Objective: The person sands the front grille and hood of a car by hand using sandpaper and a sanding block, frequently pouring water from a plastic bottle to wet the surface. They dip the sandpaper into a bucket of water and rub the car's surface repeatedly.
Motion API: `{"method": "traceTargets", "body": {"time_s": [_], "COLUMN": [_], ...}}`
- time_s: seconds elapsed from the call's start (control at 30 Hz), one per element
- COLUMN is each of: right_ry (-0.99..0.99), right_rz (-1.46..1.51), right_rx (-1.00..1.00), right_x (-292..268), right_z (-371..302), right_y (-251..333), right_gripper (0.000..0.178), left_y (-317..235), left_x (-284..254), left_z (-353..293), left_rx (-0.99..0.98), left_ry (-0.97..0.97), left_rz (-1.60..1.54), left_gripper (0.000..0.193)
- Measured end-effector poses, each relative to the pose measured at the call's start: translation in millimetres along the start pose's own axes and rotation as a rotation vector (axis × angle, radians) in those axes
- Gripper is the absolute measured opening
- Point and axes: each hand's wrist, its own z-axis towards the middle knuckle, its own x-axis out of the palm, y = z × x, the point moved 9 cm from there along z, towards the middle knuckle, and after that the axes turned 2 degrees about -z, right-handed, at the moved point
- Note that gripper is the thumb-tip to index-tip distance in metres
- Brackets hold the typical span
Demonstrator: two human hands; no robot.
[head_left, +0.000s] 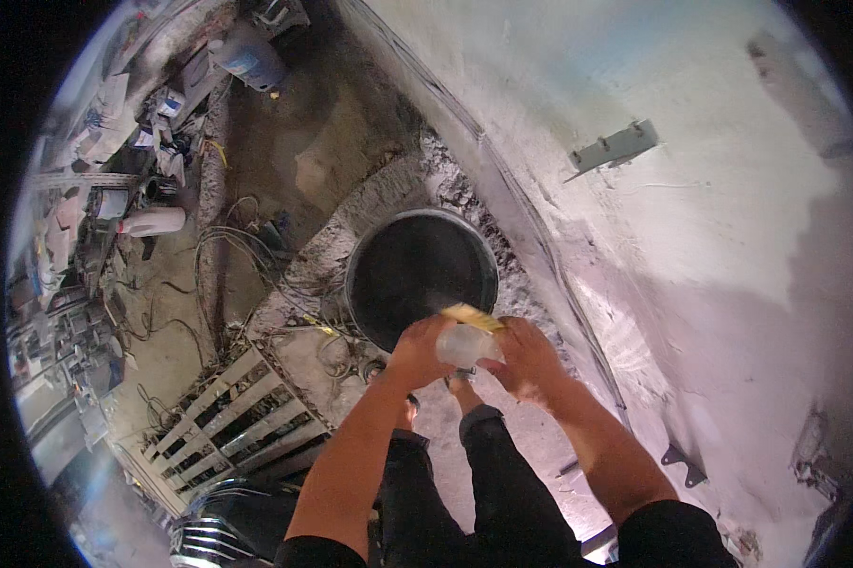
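Note:
My left hand (419, 354) and my right hand (525, 360) are close together in front of my body, fingers curled inward. Between them is a pale, rounded, cloudy-looking piece (466, 347), gripped from both sides. Along its far side runs a yellow strip (472, 317), which the fingertips of both hands touch. Whether the strip and the pale piece are one thing I cannot tell. Just beyond my hands stands a round black tub (491, 256) with a dark interior. The hands overlap its near rim in the picture.
A pale wall (691, 227) with a metal bracket (615, 149) rises on the right. To the left lie a slatted wooden pallet (242, 417), loose cables (232, 237) and a white bottle (154, 221). A bluish container (251, 59) stands far left, near cluttered shelving.

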Motion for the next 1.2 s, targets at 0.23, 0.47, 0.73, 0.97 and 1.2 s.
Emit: {"method": "traceTargets", "body": {"time_s": [0.23,0.47,0.73,0.97,1.2], "right_ry": [-0.228,-0.137,-0.178,-0.263,-0.153], "right_rz": [-0.025,-0.031,-0.144,-0.165,-0.209], "right_rx": [-0.287,-0.171,-0.117,-0.138,-0.067], "right_x": [8,107,129,125,132], "right_z": [44,88,96,97,100], "right_y": [-23,-98,-101,-101,-101], "right_gripper": [0.043,0.039,0.036,0.031,0.030], "left_y": [94,198,311,332,336], "left_x": [18,99,175,177,174], "left_z": [64,96,135,146,145], "left_rx": [-0.279,-0.832,-0.689,-0.809,-0.830], "left_ry": [-0.251,-0.449,-0.336,-0.218,-0.338], "left_rz": [-0.243,-0.559,-0.502,-0.483,-0.411], "left_gripper": [0.080,0.089,0.083,0.081,0.078]}}
